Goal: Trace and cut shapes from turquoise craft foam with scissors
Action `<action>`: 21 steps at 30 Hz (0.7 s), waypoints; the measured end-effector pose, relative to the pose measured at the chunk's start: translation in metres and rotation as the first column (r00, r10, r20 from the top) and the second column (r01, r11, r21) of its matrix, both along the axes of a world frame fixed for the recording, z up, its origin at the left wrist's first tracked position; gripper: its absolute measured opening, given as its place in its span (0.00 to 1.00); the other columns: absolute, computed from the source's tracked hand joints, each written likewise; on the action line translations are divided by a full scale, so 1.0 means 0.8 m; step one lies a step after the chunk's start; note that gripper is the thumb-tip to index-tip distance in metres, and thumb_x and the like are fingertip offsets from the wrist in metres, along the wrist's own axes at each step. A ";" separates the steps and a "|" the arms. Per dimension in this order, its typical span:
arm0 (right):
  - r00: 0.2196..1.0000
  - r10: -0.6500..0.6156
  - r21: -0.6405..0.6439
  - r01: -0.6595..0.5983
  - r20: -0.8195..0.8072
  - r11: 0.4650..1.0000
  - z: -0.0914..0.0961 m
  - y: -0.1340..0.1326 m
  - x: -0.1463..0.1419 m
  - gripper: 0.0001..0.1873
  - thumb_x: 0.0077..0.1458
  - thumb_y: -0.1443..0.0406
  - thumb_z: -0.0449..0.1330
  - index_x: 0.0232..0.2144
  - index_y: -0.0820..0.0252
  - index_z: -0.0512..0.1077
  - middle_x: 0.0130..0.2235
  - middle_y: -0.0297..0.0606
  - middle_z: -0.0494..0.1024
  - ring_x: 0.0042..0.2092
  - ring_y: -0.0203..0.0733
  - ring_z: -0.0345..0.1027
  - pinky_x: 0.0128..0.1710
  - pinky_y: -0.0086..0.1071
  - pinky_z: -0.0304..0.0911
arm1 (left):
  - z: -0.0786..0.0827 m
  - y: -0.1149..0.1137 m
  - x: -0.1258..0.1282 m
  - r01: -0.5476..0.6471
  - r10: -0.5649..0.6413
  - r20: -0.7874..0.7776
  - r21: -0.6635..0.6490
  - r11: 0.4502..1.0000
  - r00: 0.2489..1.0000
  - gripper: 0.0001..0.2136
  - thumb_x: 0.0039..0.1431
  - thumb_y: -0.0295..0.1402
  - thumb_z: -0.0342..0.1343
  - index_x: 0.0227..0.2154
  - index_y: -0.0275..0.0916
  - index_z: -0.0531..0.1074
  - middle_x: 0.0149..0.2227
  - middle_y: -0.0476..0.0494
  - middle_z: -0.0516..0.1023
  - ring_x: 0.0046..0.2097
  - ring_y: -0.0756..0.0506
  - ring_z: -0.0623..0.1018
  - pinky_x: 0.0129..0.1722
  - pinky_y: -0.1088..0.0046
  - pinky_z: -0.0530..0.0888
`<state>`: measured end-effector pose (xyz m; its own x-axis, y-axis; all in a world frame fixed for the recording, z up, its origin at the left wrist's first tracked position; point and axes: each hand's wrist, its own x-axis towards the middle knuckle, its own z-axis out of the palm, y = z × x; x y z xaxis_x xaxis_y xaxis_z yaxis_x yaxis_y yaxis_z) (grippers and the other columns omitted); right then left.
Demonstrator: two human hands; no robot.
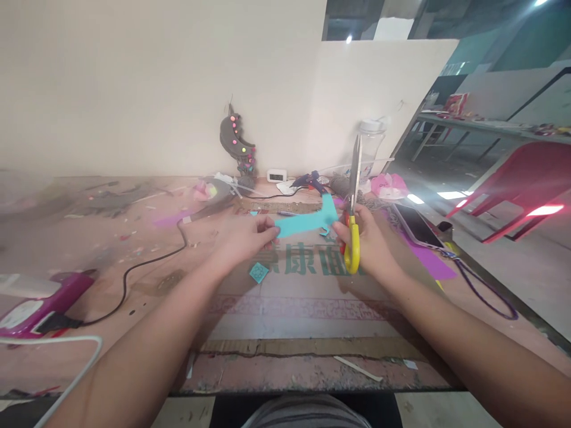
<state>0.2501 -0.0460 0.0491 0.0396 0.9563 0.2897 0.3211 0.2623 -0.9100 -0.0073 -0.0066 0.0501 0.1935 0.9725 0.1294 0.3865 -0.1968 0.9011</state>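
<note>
A teal, L-shaped strip of thin sheet material [300, 224], paper or felt, is stretched between my two hands above the table. My left hand [250, 238] pinches its left end between thumb and fingers. With yellow-and-red handles, the scissors [354, 196] stand blades up in my right hand [368, 241], whose thumb and fingertips also touch the strip's right end. Whether the blades are fully together I cannot tell. A small teal square with a flower-like outline [259, 273] lies on the work surface below my left hand, and a teal scrap [325, 231] lies behind the strip.
Along the back are a glue gun [312, 180], a small digital clock [276, 176], a clear bottle [371, 142] and a dark crescent decoration [236, 139]. A phone [418, 226] lies on purple sheet [428, 258] at right. A magenta power strip [57, 303] with cables is at left.
</note>
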 end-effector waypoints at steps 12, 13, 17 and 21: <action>0.856 0.414 -0.139 -0.391 0.310 0.910 0.002 -0.022 -0.017 0.24 0.57 0.43 0.57 0.38 0.57 0.66 0.30 0.34 0.67 0.31 0.39 0.60 0.30 0.32 0.58 | 0.024 -0.001 -0.012 -0.071 0.059 0.399 0.016 0.997 0.915 0.14 0.54 0.44 0.60 0.29 0.38 0.69 0.28 0.48 0.77 0.28 0.50 0.76 0.30 0.74 0.73; 0.860 0.415 -0.147 -0.388 0.299 0.910 0.003 -0.023 -0.018 0.24 0.57 0.43 0.58 0.38 0.57 0.66 0.31 0.34 0.68 0.31 0.39 0.60 0.30 0.32 0.58 | 0.021 -0.002 -0.008 -0.050 0.045 0.405 0.003 0.999 0.913 0.13 0.54 0.43 0.61 0.29 0.38 0.69 0.28 0.48 0.78 0.28 0.50 0.76 0.30 0.74 0.73; 0.871 0.446 -0.235 -0.399 0.206 0.887 0.010 -0.030 -0.021 0.27 0.56 0.40 0.57 0.38 0.56 0.65 0.29 0.31 0.65 0.28 0.35 0.56 0.24 0.29 0.54 | 0.010 -0.006 0.006 0.041 -0.016 0.411 -0.054 0.998 0.911 0.12 0.54 0.41 0.61 0.28 0.37 0.71 0.27 0.46 0.79 0.27 0.50 0.76 0.29 0.73 0.73; 0.878 0.471 -0.323 -0.424 0.081 0.846 0.010 -0.034 -0.019 0.29 0.57 0.38 0.56 0.41 0.56 0.64 0.23 0.24 0.56 0.21 0.31 0.47 0.18 0.26 0.48 | 0.006 -0.008 0.011 0.084 -0.034 0.422 -0.100 0.991 0.906 0.11 0.55 0.40 0.61 0.27 0.37 0.71 0.27 0.46 0.79 0.27 0.50 0.77 0.31 0.72 0.74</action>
<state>0.2347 -0.0730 0.0575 -0.4347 0.9000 -0.0320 0.3712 0.1466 -0.9169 0.0017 -0.0126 0.0546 0.2032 0.9739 0.1014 -0.0399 -0.0952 0.9947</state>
